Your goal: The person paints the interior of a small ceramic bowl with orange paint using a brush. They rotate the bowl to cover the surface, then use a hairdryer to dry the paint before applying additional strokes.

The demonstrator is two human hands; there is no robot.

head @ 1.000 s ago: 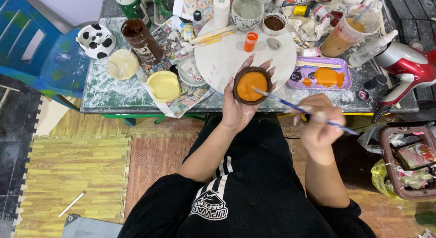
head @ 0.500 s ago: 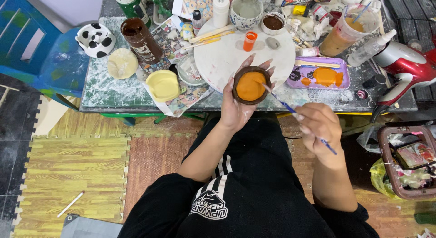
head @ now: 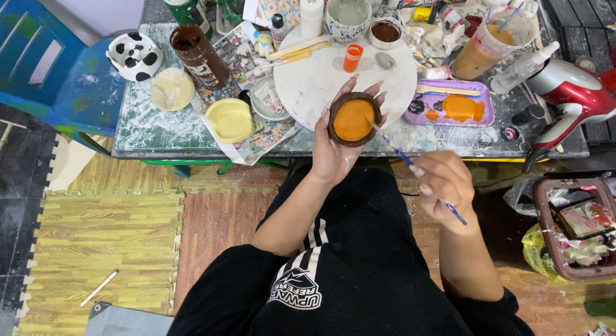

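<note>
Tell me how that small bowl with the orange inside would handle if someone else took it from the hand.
The small bowl looks like rigid clay, so probably stiff and breakable if dropped. The left hand cradles it alone, so it seems light. Its orange inside looks freshly painted beside the brush in the right hand, so likely smeary there.

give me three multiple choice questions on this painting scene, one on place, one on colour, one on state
1. Where is the purple tray?
A. on the table, right of the round white board
B. on the floor
C. on the blue chair

2. What colour fills the small bowl?
A. green
B. orange
C. white

3. How is the bowl supported?
A. resting on the board
B. lying on the mat
C. held up in the left hand

Answers: 1 A, it lies beside the board. 2 B, its inside is orange. 3 C, left fingers cup it while the right hand holds a brush.
</note>
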